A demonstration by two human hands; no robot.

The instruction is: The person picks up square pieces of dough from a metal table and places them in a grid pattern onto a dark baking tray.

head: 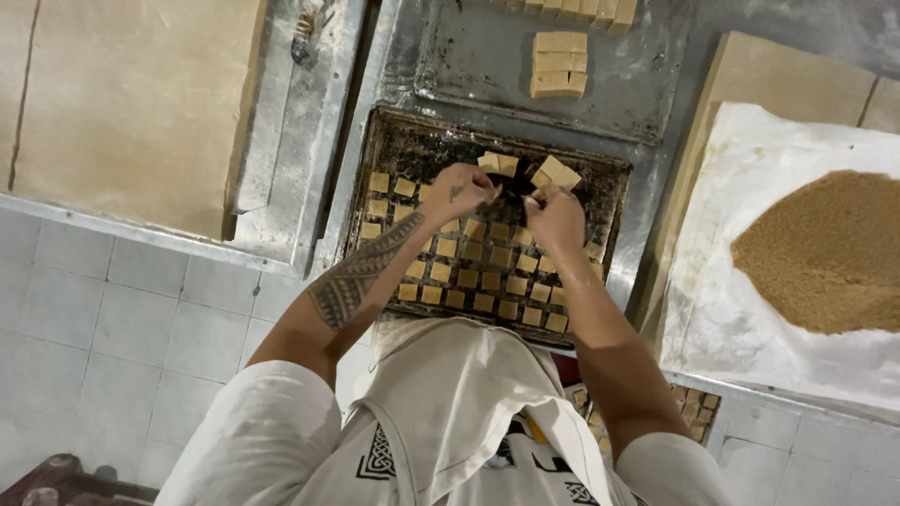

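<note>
Even, soft indoor light, fairly bright, with no hard glare. Faint shadow under both forearms on the dark baking tray [394, 141]. Left of the tray, pale sheen on the metal bench [328, 84]. Right of the tray, white paper [750, 309] nearly washed out. Slightly soft focus everywhere; wide-angle stretch near the edges.

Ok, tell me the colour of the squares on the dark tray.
Pale tan squares, head view.

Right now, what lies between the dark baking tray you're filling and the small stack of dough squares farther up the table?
In the head view, between the dark tray and the stacked dough squares lies only bare, floured surface of a grey metal sheet.
</note>
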